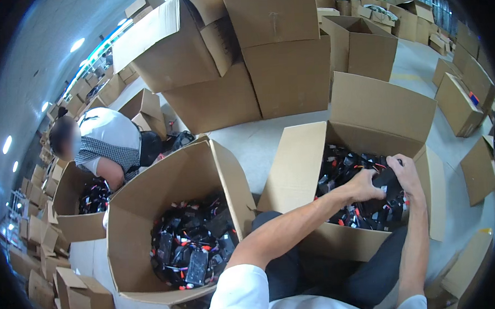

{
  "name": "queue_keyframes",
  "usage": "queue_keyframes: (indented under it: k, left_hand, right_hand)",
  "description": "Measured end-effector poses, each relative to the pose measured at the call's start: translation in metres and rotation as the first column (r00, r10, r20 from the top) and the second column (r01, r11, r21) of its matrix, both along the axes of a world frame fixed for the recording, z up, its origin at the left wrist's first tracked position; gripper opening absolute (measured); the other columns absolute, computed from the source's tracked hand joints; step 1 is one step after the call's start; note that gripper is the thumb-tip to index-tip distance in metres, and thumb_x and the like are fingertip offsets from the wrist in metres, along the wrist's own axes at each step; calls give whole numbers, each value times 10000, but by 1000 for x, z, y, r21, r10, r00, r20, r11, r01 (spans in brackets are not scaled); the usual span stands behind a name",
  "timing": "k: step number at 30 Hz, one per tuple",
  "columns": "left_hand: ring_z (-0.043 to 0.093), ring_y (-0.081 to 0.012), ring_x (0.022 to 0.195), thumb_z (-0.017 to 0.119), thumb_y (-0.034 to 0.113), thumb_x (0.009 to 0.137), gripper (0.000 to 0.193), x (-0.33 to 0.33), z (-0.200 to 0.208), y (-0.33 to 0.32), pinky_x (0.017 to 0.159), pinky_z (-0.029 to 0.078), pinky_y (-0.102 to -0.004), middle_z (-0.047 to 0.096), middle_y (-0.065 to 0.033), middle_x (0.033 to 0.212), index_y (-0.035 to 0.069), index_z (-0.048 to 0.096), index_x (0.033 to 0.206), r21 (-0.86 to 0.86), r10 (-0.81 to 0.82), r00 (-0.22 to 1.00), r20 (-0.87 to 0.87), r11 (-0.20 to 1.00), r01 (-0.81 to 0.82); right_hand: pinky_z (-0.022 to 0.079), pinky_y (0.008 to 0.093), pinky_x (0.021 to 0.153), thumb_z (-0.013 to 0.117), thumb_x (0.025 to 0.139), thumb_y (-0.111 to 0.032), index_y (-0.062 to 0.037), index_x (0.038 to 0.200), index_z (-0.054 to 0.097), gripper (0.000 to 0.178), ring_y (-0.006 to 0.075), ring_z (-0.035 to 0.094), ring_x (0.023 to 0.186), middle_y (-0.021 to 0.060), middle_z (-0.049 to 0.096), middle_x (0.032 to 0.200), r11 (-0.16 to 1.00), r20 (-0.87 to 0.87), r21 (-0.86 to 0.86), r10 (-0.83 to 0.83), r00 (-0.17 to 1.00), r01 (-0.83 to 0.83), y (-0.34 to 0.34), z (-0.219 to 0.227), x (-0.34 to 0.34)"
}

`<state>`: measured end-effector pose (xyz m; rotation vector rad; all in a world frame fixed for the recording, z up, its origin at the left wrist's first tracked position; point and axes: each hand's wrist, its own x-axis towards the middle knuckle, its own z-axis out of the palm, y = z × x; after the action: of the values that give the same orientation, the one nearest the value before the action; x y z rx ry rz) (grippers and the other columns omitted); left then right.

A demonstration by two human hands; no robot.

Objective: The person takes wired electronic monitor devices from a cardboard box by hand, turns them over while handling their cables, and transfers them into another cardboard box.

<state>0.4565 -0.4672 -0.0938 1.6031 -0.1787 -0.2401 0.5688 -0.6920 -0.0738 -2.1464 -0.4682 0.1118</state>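
Note:
My left hand (364,187) and my right hand (406,175) are both inside the open cardboard box (348,241) in front of me on the right. Between them is a black rectangular block (388,184), gripped from its two sides. Its exact kind does not show. Beneath it lies a heap of similar black blocks (342,169) with thin wires and red and white connectors. On my left, a second open cardboard box (149,186) holds another pile of black wired blocks (197,264). My fingers partly cover the held block.
Stacked large cardboard boxes (288,75) stand ahead. At the left, a person (111,133) bends over another box (85,225) of black wired parts. The flaps (292,166) of my right-hand box spread outward. More cartons (455,104) line the right side.

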Motion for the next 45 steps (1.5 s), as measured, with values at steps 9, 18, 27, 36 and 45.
queue_keyframes:
  k: [9, 18, 27, 36, 45]
  left_hand:
    - [798, -275, 1181, 980, 471, 989, 811, 13, -9, -4, 1061, 636, -425, 824, -247, 1318, -126, 721, 1473, 98, 647, 752, 126, 746, -659]
    - [747, -200, 1068, 902, 417, 1073, 549, 18, -18, 13, 965, 616, -402, 818, -155, 1150, -63, 757, 1299, -102, 588, 808, 41, 807, -582]
    - [737, -212, 1021, 960, 407, 1036, 401, 26, 5, 61, 936, 617, -426, 799, -102, 1121, 42, 820, 1125, -249, 614, 776, -144, 736, -629]
    - [764, -118, 1208, 775, 303, 1200, 431, -1, 9, -30, 992, 625, -336, 849, -128, 1350, -13, 747, 1491, -212, -77, 986, 146, 971, 107]
    - [764, -117, 969, 813, 75, 997, 390, 64, -63, 20, 838, 596, -319, 844, -111, 1064, -72, 787, 1357, 531, 87, 990, 110, 837, -133]
  right_hand:
    - [559, 341, 823, 717, 1085, -273, -53, 1019, 864, 273, 133, 708, 892, 19, 779, 966, 901, -219, 362, -169, 961, 241, 5, -27, 23]
    - [575, 375, 1088, 671, 1171, -285, -28, 1414, 802, 377, 200, 742, 1187, 100, 813, 1261, 859, -363, 444, -88, 928, 255, 22, -42, 6]
    - [594, 373, 1151, 995, 1020, -354, 28, 1630, 654, 797, 242, 718, 1349, 173, 745, 1473, 917, -178, 356, 257, 950, -182, 34, 15, -17]
    - [728, 374, 1008, 880, 1128, -438, -38, 1476, 728, 551, 173, 831, 1169, 75, 820, 1331, 393, -83, 916, 368, 926, -74, -24, 88, 20]
    - [712, 600, 1047, 753, 1206, -364, -19, 1443, 747, 418, 339, 825, 1237, 179, 811, 1372, 403, -690, 650, -43, 723, 644, -112, -88, 141]
